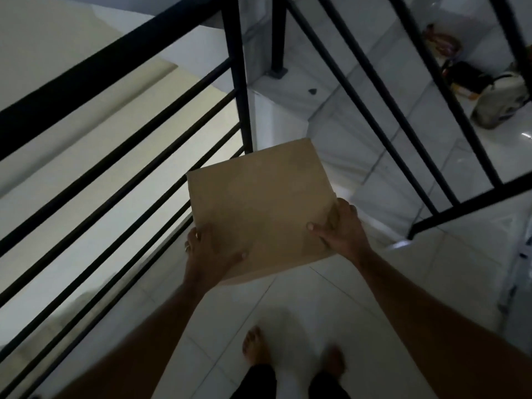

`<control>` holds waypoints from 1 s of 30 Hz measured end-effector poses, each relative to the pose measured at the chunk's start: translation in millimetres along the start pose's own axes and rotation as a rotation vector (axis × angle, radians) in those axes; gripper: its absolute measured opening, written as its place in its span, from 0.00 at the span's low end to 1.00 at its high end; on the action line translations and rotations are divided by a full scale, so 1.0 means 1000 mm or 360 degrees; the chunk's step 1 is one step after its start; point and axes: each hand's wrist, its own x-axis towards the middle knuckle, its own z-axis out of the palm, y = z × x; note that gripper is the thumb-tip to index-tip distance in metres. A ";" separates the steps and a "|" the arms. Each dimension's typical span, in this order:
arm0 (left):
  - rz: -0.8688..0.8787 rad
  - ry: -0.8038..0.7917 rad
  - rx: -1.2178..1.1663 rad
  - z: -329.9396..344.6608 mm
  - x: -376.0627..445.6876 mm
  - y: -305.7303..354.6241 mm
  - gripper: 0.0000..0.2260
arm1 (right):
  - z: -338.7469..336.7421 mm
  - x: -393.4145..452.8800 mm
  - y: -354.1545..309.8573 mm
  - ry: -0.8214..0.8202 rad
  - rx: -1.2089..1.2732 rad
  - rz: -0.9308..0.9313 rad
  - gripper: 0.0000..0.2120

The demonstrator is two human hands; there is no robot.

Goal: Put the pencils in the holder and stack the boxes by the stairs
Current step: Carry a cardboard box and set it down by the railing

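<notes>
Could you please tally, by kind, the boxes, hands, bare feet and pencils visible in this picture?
Box: 1, held by both hands
Hands: 2, left hand and right hand
Bare feet: 2, one and the other
Pencils: 0 in view
Total: 5

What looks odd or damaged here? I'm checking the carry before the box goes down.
Nothing stands out. The cardboard box looks closed and undented, held by the left hand and right hand beside the black railing.
</notes>
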 end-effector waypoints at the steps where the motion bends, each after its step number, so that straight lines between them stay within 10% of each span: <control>1: -0.0030 0.0010 -0.0004 0.008 0.013 0.001 0.54 | 0.003 0.021 0.000 -0.0040 -0.0011 -0.0019 0.46; 30: -0.0603 0.0392 -0.0019 0.309 0.262 -0.056 0.49 | 0.206 0.426 0.122 -0.0392 -0.0760 -0.0463 0.43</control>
